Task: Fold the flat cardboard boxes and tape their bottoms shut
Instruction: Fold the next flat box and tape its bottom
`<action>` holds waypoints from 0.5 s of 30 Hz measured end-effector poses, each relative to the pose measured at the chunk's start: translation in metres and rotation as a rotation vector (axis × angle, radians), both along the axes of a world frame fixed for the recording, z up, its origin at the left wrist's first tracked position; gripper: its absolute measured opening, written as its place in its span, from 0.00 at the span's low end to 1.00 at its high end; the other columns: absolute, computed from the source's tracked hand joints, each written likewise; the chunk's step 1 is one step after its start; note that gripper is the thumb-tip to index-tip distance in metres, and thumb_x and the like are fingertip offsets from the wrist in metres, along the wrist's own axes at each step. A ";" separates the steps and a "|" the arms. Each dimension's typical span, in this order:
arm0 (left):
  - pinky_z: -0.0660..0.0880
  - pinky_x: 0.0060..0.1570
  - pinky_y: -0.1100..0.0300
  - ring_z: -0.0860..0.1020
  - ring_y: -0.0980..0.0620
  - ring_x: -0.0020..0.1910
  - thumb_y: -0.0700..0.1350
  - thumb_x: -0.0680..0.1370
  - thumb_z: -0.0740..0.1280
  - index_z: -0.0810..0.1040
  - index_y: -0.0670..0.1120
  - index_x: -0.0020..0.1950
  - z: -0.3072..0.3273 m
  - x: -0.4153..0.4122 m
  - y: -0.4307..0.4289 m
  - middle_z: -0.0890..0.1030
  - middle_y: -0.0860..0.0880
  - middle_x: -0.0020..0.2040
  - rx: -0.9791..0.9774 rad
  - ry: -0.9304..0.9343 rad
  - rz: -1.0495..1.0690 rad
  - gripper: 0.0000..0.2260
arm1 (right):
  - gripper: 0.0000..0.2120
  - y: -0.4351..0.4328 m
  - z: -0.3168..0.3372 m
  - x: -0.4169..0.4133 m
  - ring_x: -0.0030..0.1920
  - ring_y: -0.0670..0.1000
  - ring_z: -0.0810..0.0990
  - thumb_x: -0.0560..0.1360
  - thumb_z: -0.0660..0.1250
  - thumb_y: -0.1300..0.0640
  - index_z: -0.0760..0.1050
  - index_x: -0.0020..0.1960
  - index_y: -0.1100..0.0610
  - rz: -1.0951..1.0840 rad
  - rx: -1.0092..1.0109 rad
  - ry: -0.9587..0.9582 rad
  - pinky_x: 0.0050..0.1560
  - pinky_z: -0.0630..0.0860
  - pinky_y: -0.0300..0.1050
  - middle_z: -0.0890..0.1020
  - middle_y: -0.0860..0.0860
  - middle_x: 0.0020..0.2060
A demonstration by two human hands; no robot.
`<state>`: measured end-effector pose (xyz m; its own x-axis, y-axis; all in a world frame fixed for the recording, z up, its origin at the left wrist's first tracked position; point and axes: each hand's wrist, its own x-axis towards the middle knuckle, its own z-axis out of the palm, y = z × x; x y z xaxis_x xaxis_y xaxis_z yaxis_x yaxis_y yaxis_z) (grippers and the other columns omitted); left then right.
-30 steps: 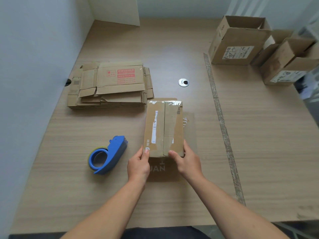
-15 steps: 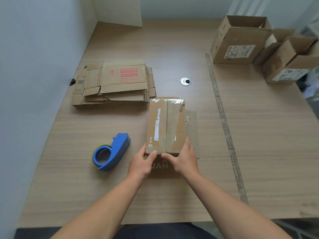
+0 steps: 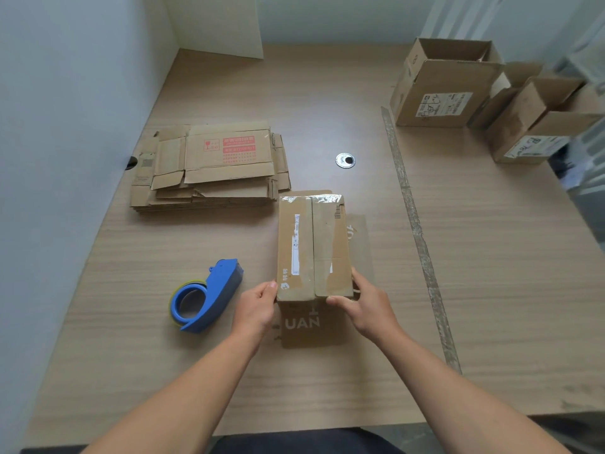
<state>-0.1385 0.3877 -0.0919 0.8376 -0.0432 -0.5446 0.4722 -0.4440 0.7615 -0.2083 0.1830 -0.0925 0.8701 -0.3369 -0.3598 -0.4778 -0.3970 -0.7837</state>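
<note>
A folded cardboard box (image 3: 312, 247) stands bottom-up in the middle of the table, its two bottom flaps closed side by side with old tape and a white label on them. My left hand (image 3: 257, 311) grips the box's near left corner, thumb at the top edge. My right hand (image 3: 368, 303) grips the near right corner, fingers curled round the side. A blue tape dispenser (image 3: 206, 298) lies on the table left of my left hand, untouched. A stack of flat cardboard boxes (image 3: 212, 167) sits behind it at the left.
Three assembled open boxes (image 3: 445, 90) stand at the back right. A round metal grommet (image 3: 345, 160) is set in the wooden table (image 3: 491, 273), and a strip of old tape (image 3: 415, 224) runs along the tabletop right of the box. A wall borders the left side.
My hands briefly closed in toward the middle of the box's near edge, then spread back out to its near corners. The box and dispenser stayed in place.
</note>
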 end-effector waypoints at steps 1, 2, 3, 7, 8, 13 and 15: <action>0.78 0.57 0.51 0.80 0.53 0.53 0.52 0.83 0.61 0.84 0.57 0.47 0.002 -0.001 -0.001 0.84 0.59 0.46 -0.015 -0.008 -0.006 0.13 | 0.30 -0.001 0.002 0.000 0.49 0.35 0.78 0.71 0.78 0.52 0.71 0.70 0.44 -0.020 0.035 0.011 0.52 0.72 0.27 0.80 0.36 0.51; 0.76 0.56 0.54 0.79 0.54 0.55 0.52 0.83 0.61 0.84 0.57 0.52 0.004 -0.002 -0.001 0.83 0.61 0.49 -0.037 -0.013 -0.016 0.11 | 0.26 -0.003 0.003 0.000 0.50 0.38 0.80 0.72 0.76 0.51 0.72 0.68 0.45 -0.043 0.074 0.028 0.55 0.76 0.35 0.81 0.40 0.53; 0.74 0.57 0.57 0.78 0.55 0.57 0.53 0.83 0.62 0.82 0.57 0.60 0.007 -0.002 -0.001 0.82 0.61 0.53 -0.053 -0.022 -0.033 0.11 | 0.21 -0.004 0.006 0.000 0.50 0.43 0.82 0.74 0.75 0.50 0.74 0.64 0.46 -0.064 0.121 0.050 0.56 0.79 0.44 0.83 0.45 0.55; 0.76 0.62 0.53 0.79 0.57 0.56 0.52 0.83 0.63 0.78 0.55 0.68 0.008 0.001 0.008 0.83 0.61 0.53 -0.071 -0.072 -0.099 0.14 | 0.15 -0.021 0.019 0.008 0.55 0.50 0.80 0.77 0.69 0.46 0.79 0.61 0.52 -0.046 -0.059 0.072 0.61 0.75 0.49 0.82 0.51 0.57; 0.76 0.62 0.51 0.79 0.57 0.56 0.51 0.83 0.63 0.78 0.54 0.68 0.007 0.004 0.010 0.83 0.61 0.53 -0.061 -0.076 -0.117 0.14 | 0.18 -0.027 0.021 0.012 0.59 0.52 0.78 0.78 0.69 0.46 0.78 0.63 0.54 -0.080 -0.156 0.017 0.62 0.73 0.48 0.80 0.53 0.60; 0.74 0.65 0.53 0.76 0.52 0.64 0.53 0.83 0.61 0.74 0.55 0.72 0.014 0.024 0.020 0.81 0.56 0.63 0.134 -0.141 -0.348 0.17 | 0.32 -0.048 0.039 0.042 0.74 0.57 0.61 0.77 0.69 0.46 0.64 0.77 0.54 -0.099 -0.380 -0.126 0.73 0.57 0.49 0.65 0.55 0.74; 0.71 0.61 0.59 0.75 0.52 0.65 0.52 0.84 0.59 0.72 0.55 0.73 0.022 0.031 0.020 0.79 0.55 0.64 0.232 -0.196 -0.479 0.18 | 0.34 -0.055 0.039 0.053 0.77 0.55 0.58 0.78 0.68 0.44 0.60 0.79 0.53 -0.004 -0.430 -0.079 0.75 0.54 0.48 0.63 0.53 0.77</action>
<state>-0.1074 0.4073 -0.0697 0.8402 -0.3412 -0.4215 0.0366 -0.7398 0.6718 -0.1557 0.1282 -0.0537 0.8875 -0.4453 -0.1188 -0.4257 -0.6932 -0.5816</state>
